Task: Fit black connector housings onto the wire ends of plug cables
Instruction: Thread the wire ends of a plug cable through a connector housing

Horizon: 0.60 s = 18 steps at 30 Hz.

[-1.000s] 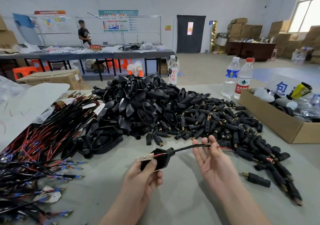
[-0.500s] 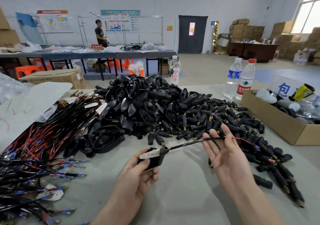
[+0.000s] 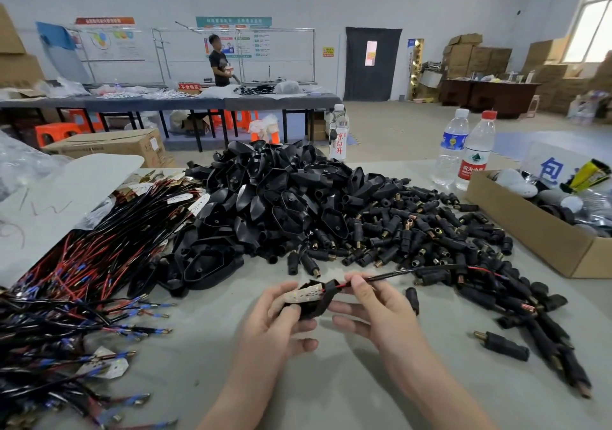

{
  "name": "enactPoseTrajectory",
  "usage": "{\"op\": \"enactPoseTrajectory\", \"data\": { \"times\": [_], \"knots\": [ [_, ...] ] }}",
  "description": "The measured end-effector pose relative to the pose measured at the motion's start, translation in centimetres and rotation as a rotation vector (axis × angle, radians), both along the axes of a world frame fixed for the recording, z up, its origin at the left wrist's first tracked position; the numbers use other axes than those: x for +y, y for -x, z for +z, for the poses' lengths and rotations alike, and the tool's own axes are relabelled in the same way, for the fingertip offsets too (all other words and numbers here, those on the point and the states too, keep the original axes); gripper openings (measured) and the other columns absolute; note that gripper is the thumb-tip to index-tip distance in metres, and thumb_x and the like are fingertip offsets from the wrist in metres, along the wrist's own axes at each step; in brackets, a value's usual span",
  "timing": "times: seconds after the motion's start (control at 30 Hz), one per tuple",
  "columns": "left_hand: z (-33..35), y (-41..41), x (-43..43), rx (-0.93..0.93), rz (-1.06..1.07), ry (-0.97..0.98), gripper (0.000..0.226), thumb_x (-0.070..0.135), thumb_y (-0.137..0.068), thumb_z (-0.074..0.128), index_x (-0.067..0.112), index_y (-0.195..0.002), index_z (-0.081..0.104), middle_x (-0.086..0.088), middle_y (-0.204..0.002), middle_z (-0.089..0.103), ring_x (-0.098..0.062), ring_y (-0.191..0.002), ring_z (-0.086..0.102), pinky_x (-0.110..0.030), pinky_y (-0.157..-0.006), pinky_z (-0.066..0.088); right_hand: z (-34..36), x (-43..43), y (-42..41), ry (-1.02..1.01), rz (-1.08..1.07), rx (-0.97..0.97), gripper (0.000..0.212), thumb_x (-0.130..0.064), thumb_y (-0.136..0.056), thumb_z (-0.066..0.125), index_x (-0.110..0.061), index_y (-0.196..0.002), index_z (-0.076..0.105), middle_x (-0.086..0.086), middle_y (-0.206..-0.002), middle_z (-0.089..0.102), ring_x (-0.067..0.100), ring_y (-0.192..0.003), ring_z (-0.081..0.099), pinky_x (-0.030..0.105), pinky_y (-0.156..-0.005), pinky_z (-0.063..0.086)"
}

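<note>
— Left hand, what's it doing from where you stand?

— Fingers curled round one black connector housing, thumb on top, held just above the grey table. A perforated metal plate shows in the housing's open side.

— And the right hand?

— Thumb and forefinger pinch the cable right where it enters the housing's neck. The other fingers are loosely stretched out underneath, close to the housing. Red wire shows at the neck.

— Where does the cable run?

— Off to the person's right, over the scattered plug bodies, ending in a bare red strand.

— What else is on the table?

— Straight ahead, a big heap of housings, all black and piled high. The plug bodies, short black cylinders with brass ends, spread beside it and trail toward the near right edge. On the left lie wire bundles, red and black with blue-sleeved terminals, some with metal plates attached.

— And on the right?

— A cardboard box with mixed items inside, and two water bottles behind it. A third bottle with red characters stands behind the heap.

— Anyone else about?

— One person stands at the long tables near the far wall.
</note>
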<state>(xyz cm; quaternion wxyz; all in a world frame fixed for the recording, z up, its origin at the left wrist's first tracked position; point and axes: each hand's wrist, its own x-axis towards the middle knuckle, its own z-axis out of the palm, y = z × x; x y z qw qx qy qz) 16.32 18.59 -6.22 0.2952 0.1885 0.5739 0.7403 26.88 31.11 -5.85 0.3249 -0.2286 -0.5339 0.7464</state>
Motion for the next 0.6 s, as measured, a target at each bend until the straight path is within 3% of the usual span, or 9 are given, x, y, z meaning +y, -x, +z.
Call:
{"op": "enactPoseTrajectory", "data": {
  "times": [0.1,0.23,0.33,0.43,0.53,0.6],
  "knots": [
    [0.0,-0.4,-0.1,0.255,0.056,0.081,0.017,0.009,-0.097,0.059,0.024,-0.102,0.066,0.006,-0.095,0.073,-0.020,-0.068,0.069,-0.033,-0.053,0.056,0.1,0.3,-0.1,0.003,-0.049,-0.022,0.027,-0.030,-0.096,0.058,-0.006,-0.108,0.063,0.005,-0.095,0.077,0.028,-0.084,0.075,0.028,-0.061,0.059],
    [-0.1,-0.3,-0.4,0.342,0.063,0.133,0.022,0.015,-0.098,0.059,0.033,-0.086,0.064,0.001,-0.077,0.072,-0.024,-0.049,0.062,-0.032,-0.046,0.052,0.0,0.2,-0.1,0.026,-0.038,-0.053,0.031,-0.035,-0.092,0.061,-0.007,-0.106,0.065,0.006,-0.093,0.077,0.024,-0.081,0.075,0.029,-0.060,0.059],
    [-0.4,-0.1,-0.5,0.456,0.060,0.202,0.024,0.018,-0.099,0.056,0.037,-0.086,0.060,0.003,-0.067,0.070,-0.021,-0.044,0.061,-0.027,-0.043,0.048,-0.3,-0.2,0.0,0.046,0.048,-0.086,0.040,-0.043,-0.085,0.063,-0.008,-0.103,0.067,0.009,-0.093,0.076,0.024,-0.083,0.075,0.036,-0.064,0.060],
    [-0.7,-0.1,-0.6,0.606,0.109,0.237,0.027,0.016,-0.097,0.061,0.043,-0.088,0.062,0.013,-0.076,0.072,-0.010,-0.055,0.068,-0.020,-0.048,0.051,-0.3,-0.1,0.1,0.101,0.069,-0.076,0.036,-0.038,-0.091,0.061,-0.005,-0.105,0.066,0.013,-0.096,0.076,0.027,-0.084,0.075,0.035,-0.063,0.059],
    [-0.9,0.2,-0.7,0.869,0.188,0.285,0.028,0.014,-0.091,0.068,0.042,-0.087,0.068,0.024,-0.079,0.068,-0.004,-0.069,0.067,-0.018,-0.059,0.051,-0.2,0.1,0.0,0.171,0.061,-0.032,0.027,-0.027,-0.099,0.057,-0.003,-0.107,0.064,0.014,-0.098,0.076,0.031,-0.084,0.075,0.031,-0.061,0.059],
    [-1.0,0.2,-0.8,0.967,0.202,0.272,0.028,0.011,-0.090,0.069,0.039,-0.089,0.069,0.024,-0.084,0.067,-0.005,-0.073,0.066,-0.022,-0.060,0.053,-0.1,0.2,0.0,0.190,0.046,-0.023,0.025,-0.024,-0.100,0.056,-0.001,-0.107,0.064,0.014,-0.097,0.076,0.032,-0.084,0.075,0.031,-0.061,0.059]
  ]
}}
